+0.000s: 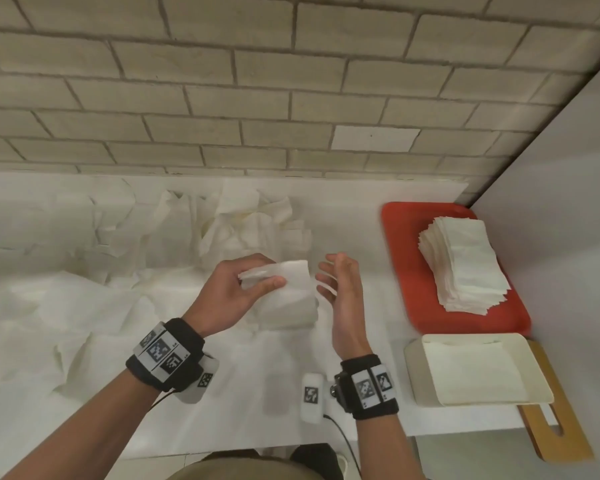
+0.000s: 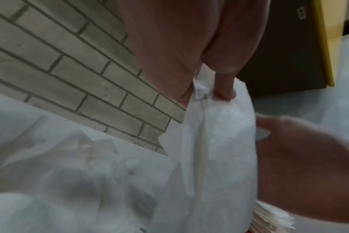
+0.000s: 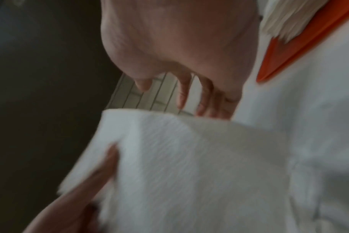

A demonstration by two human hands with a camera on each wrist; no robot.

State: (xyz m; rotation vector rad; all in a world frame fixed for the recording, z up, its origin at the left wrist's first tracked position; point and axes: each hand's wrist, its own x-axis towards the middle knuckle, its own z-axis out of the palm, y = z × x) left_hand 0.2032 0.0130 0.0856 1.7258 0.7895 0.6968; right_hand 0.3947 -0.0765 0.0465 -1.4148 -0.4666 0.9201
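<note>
Plainly, left hand [image 1: 230,293] pinches the napkin [image 1: 293,276]; right hand [image 1: 341,293] hovers beside it.

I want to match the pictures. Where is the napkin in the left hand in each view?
Head: napkin at centre, pinched by the left hand.
Left wrist: napkin in the middle, down to the bottom edge.
Right wrist: napkin fills the lower middle.
Shared landmark: the stack at right, then bottom right, then top right.

Institutional service room, likely canteen-type. Painted brick wall [image 1: 222,81] backs a white table [image 1: 243,410]. A red serving tray [image 1: 400,258] bears stacked napkins [image 1: 465,265] (neatly folded).
</note>
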